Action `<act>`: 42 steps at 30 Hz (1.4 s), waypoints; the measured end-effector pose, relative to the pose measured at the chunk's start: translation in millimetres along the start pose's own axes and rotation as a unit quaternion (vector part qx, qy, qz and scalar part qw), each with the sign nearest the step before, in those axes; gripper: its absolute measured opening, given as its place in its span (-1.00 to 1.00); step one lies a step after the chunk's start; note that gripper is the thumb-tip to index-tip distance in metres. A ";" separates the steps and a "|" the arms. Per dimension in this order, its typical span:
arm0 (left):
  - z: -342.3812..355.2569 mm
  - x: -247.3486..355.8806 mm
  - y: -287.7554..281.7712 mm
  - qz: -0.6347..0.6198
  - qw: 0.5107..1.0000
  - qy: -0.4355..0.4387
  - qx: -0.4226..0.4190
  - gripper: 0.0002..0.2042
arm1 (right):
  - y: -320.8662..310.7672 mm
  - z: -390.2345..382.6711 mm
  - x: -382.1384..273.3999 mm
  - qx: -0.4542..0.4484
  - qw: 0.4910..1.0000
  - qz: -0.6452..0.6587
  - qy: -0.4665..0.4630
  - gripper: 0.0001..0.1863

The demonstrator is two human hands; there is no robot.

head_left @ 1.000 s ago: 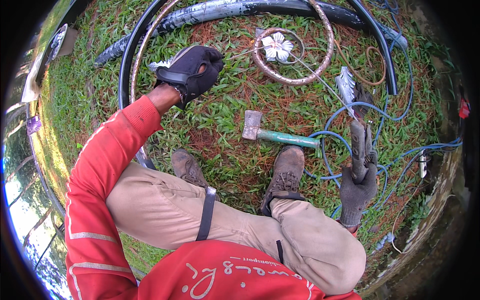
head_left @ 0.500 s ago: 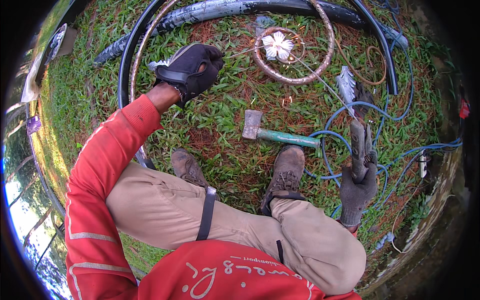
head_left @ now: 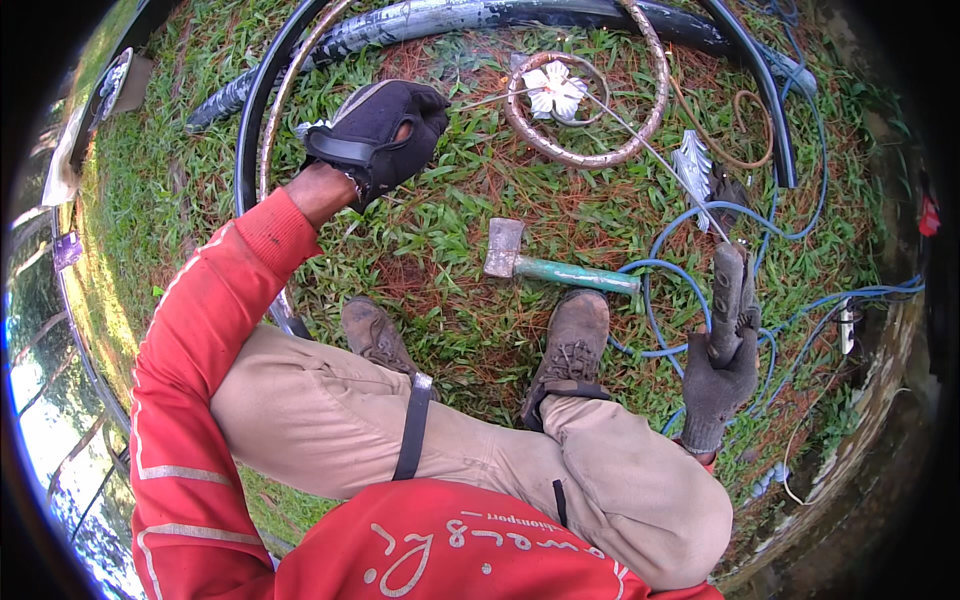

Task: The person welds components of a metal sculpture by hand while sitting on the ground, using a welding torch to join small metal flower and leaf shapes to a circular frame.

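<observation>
My left hand (head_left: 385, 138), in a black glove, is closed on a thin metal rod (head_left: 484, 101) that reaches right to a silvery metal flower (head_left: 554, 90). That flower sits on a curled, bronze-coloured metal scroll (head_left: 592, 161) lying on the grass. My right hand (head_left: 718, 382), in a grey knit glove, grips a worn welding electrode holder (head_left: 727, 290). From its jaws a slim welding electrode (head_left: 657, 155) slants up left to the flower. A silvery metal leaf (head_left: 690, 165) lies beside the electrode. Another silvery piece shows partly behind my left hand.
Before my boots lies a hammer (head_left: 577, 275) with a green handle. Blue cable (head_left: 660, 232) loops around the right side. A thick dark pipe (head_left: 440, 18) and black curved bars (head_left: 248, 160) frame the far side. A small tub (head_left: 134, 84) stands far left.
My right hand and the electrode holder have shifted slightly right and down, the electrode with them. The bright sparks around the flower have mostly faded. My left hand has barely moved.
</observation>
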State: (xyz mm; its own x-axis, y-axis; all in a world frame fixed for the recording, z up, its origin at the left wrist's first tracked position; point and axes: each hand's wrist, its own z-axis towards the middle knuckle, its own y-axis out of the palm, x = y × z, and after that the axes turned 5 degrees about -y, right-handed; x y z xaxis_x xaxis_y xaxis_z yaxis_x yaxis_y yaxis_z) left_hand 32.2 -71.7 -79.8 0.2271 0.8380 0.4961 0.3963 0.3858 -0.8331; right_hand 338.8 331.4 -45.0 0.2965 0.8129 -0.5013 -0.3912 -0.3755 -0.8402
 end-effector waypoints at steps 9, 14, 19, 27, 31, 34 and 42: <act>-0.5 -7.0 3.0 0.003 0.999 0.030 0.035 -0.72 | -5.4 1.4 -0.5 -0.058 0.998 -0.007 0.037 -0.45; 0.2 -11.5 3.9 0.013 0.999 0.038 0.034 -0.72 | -4.0 1.0 -2.2 -0.046 0.998 -0.007 0.032 -0.47; 1.2 -10.4 2.5 0.017 0.998 0.047 0.040 -0.73 | -2.4 -0.1 5.1 -0.062 0.997 0.006 0.033 -0.45; 4.5 -12.4 5.5 0.009 0.999 0.042 0.013 -0.78 | -4.6 -2.2 8.8 -0.059 0.997 0.042 0.034 -0.52; 4.6 -27.0 10.9 -0.039 0.999 0.018 -0.003 -0.77 | 3.2 -2.7 11.8 -0.057 0.997 0.044 0.040 -0.45; 3.4 -3.7 -1.1 0.033 0.999 -0.008 -0.021 -0.75 | -1.8 1.1 6.7 -0.069 0.997 -0.025 0.016 -0.45; 0.7 -2.5 -12.6 -0.026 0.999 0.017 0.038 -0.72 | -0.7 1.5 -0.9 -0.001 1.000 -0.009 0.022 -0.53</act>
State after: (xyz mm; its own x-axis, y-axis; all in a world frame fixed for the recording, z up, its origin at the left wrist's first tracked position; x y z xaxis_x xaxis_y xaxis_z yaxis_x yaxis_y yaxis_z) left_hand 26.0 -78.3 -70.7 0.2393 0.8027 0.5462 0.3390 0.4581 -0.8217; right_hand 337.4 331.6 -43.7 0.3411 0.7995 -0.4944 -0.3839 -0.3616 -0.8496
